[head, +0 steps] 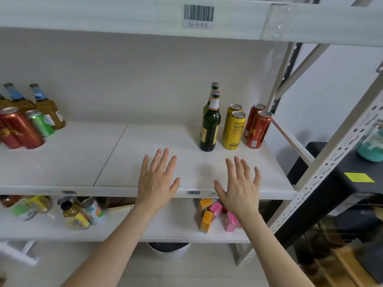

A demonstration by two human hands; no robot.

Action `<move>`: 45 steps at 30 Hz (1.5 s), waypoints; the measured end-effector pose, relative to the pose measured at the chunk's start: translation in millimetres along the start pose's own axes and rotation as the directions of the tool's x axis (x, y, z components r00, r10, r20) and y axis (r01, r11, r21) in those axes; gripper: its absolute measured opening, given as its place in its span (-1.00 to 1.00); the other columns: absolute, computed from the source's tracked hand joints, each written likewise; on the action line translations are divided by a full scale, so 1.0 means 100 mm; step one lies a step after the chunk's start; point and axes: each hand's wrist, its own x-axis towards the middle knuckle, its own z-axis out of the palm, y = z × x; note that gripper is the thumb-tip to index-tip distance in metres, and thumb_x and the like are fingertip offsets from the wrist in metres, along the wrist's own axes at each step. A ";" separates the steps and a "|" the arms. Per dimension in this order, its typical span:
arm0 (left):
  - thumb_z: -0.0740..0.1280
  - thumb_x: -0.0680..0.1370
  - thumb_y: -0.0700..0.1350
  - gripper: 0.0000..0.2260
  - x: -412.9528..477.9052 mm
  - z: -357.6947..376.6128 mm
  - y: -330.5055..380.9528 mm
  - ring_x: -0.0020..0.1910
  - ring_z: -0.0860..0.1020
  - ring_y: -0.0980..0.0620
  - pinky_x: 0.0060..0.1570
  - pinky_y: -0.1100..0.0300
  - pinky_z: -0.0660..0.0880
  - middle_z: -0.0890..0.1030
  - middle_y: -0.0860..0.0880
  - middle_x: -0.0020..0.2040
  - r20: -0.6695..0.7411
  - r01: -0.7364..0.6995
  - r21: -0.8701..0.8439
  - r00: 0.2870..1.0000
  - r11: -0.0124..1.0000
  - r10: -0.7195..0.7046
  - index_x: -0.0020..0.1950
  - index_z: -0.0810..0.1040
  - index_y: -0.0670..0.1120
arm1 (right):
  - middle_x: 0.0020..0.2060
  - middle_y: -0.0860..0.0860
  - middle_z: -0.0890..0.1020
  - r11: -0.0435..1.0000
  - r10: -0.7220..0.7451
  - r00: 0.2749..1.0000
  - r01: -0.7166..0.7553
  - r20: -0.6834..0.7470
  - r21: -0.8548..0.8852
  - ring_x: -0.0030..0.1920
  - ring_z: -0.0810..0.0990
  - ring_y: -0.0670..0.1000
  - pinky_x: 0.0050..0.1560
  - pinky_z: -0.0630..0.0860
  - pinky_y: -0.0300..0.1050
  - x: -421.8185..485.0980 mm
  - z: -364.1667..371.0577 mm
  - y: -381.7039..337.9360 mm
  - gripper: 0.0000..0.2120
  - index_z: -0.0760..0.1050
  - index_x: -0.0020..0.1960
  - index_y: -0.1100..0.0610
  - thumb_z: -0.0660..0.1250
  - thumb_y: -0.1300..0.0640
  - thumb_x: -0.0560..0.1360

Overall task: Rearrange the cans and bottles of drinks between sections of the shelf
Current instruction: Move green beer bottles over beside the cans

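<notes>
On the right section of the white shelf stand two dark green bottles, two yellow cans and two red cans, all upright in rows. The left section holds amber bottles, red cans and a green can. My left hand and my right hand hover flat, fingers spread, over the shelf's front edge, both empty and in front of the right group without touching it.
The lower shelf carries jars and cans at the left and orange and pink cartons at the right. A perforated metal upright frames the right side, with a black table beyond. Another shelf board hangs overhead.
</notes>
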 end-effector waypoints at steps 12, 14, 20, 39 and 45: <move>0.39 0.50 0.16 -0.41 -0.68 -0.18 -1.08 0.48 0.34 -0.22 0.43 -0.24 0.16 0.39 -0.20 0.49 0.011 0.054 0.085 0.998 0.995 -0.055 0.45 0.45 -0.10 | 0.43 0.17 0.45 0.997 -0.040 0.998 0.044 -0.057 0.068 0.44 0.39 0.22 0.42 0.09 0.29 -0.24 -0.09 -1.24 -0.35 0.37 0.44 0.13 0.09 -0.25 0.51; 0.39 0.49 0.18 -0.40 -0.76 -0.19 -1.34 0.48 0.35 -0.22 0.43 -0.23 0.12 0.39 -0.20 0.49 0.021 0.050 0.102 0.998 0.994 -0.052 0.45 0.46 -0.09 | 0.43 0.17 0.45 0.996 -0.036 0.997 0.041 -0.064 0.085 0.44 0.39 0.22 0.42 0.16 0.32 -0.25 -0.09 -1.52 -0.35 0.38 0.44 0.13 0.13 -0.25 0.50; 0.41 0.46 0.19 -0.40 -0.95 -0.22 -2.13 0.46 0.38 -0.23 0.41 -0.25 0.18 0.43 -0.20 0.47 0.037 0.057 0.145 0.997 0.988 -0.063 0.42 0.49 -0.09 | 0.40 0.17 0.48 0.992 -0.041 0.996 0.049 -0.077 0.115 0.42 0.42 0.23 0.42 0.08 0.29 -0.28 -0.04 -2.37 -0.35 0.41 0.42 0.12 0.06 -0.28 0.52; 0.08 0.53 0.17 -0.42 -1.18 -0.15 -4.53 0.50 0.31 -0.20 0.44 -0.20 0.11 0.39 -0.20 0.49 0.001 0.120 0.103 0.993 0.987 -0.121 0.44 0.44 -0.11 | 0.34 0.18 0.53 0.972 -0.071 0.987 0.101 -0.147 0.210 0.36 0.49 0.21 0.37 0.14 0.26 0.19 -0.09 -4.91 -0.38 0.48 0.35 0.16 0.15 -0.22 0.46; 0.21 0.52 0.17 -0.41 -1.49 -0.22 -5.56 0.52 0.27 -0.19 0.46 -0.24 0.18 0.35 -0.19 0.51 0.028 0.109 0.115 0.993 0.987 -0.113 0.47 0.42 -0.11 | 0.36 0.17 0.52 0.976 -0.031 0.989 0.061 -0.147 0.207 0.37 0.47 0.21 0.38 0.12 0.27 0.15 -0.11 -5.93 -0.37 0.46 0.37 0.15 0.13 -0.24 0.47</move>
